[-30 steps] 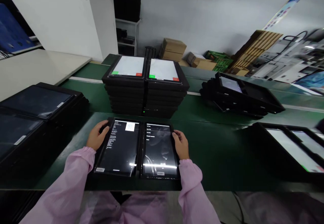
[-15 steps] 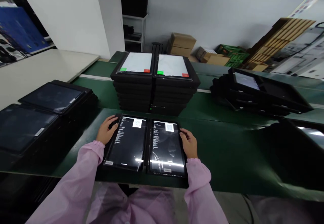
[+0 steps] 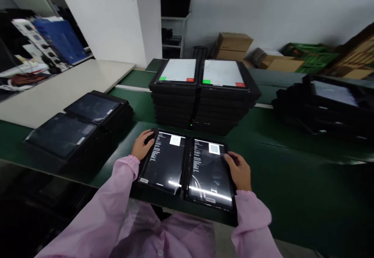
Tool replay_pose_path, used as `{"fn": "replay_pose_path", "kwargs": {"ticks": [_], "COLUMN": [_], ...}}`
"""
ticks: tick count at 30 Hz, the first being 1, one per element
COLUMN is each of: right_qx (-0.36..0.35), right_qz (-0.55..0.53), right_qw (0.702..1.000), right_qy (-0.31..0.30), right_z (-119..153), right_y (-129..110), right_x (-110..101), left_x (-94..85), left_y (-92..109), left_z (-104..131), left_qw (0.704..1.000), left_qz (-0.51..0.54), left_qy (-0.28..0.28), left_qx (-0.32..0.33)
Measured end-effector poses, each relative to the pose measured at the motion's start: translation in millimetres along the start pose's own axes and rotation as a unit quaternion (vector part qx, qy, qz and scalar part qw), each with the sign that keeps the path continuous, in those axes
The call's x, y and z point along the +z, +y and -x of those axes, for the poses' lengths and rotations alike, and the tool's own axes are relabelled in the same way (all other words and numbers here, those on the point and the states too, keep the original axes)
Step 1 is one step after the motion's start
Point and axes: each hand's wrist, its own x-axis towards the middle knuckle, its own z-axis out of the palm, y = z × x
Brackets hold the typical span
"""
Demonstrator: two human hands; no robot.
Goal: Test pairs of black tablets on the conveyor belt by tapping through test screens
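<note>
Two tablets lie side by side in a black tray on the green bench. The left tablet and the right tablet are lit, with white text and a QR code on black screens. My left hand is closed round the tray's left edge, thumb near the screen's rim. At the opposite side my right hand grips the right edge, its thumb touching the border of the right tablet. The fingers under the tray edges are partly hidden.
Behind the tray stands a tall stack of black trays, topped by two white-screened tablets with green and red corner blocks. Dark tablets in trays sit at the left. More stacked trays are on the right. Cardboard boxes stand by the wall.
The view has turned to the left, so everything sits further right in the picture. Both hands stay at the tray's edges, and the screens look the same.
</note>
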Motion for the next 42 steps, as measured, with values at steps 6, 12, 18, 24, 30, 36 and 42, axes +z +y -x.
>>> {"fn": "replay_pose_path", "kwargs": {"ticks": [6,12,18,24,30,36,42], "right_qx": [0.018,0.007,0.003,0.014,0.015,0.011,-0.002], "right_qz": [0.006,0.005,0.006,0.036,0.076,0.099,0.112], "right_qw": [1.0,1.0,1.0,0.999,0.997,0.995,0.993], "right_qy": [-0.001,0.007,-0.012,-0.038,-0.018,0.004,0.027], "right_z": [3,2,-2,-16,-25,-27,-28], "right_y": [-3,0,2,1,2,-2,-5], "right_x": [-1,1,2,3,10,16,20], "left_x": [0.7,0.6,0.4,2.5,-0.2,2.9,3.8], "left_y": [-3,4,13,18,20,15,3], "left_z": [4,1,-7,-22,-27,-26,-27], "left_qw": [0.999,0.995,0.989,0.983,0.981,0.985,0.993], "left_qz": [-0.033,-0.078,-0.107,-0.126,-0.134,-0.129,-0.081], "left_qy": [-0.005,-0.036,-0.055,-0.054,-0.06,-0.035,-0.005], "left_qx": [-0.012,-0.044,-0.088,-0.124,-0.124,-0.112,-0.087]}}
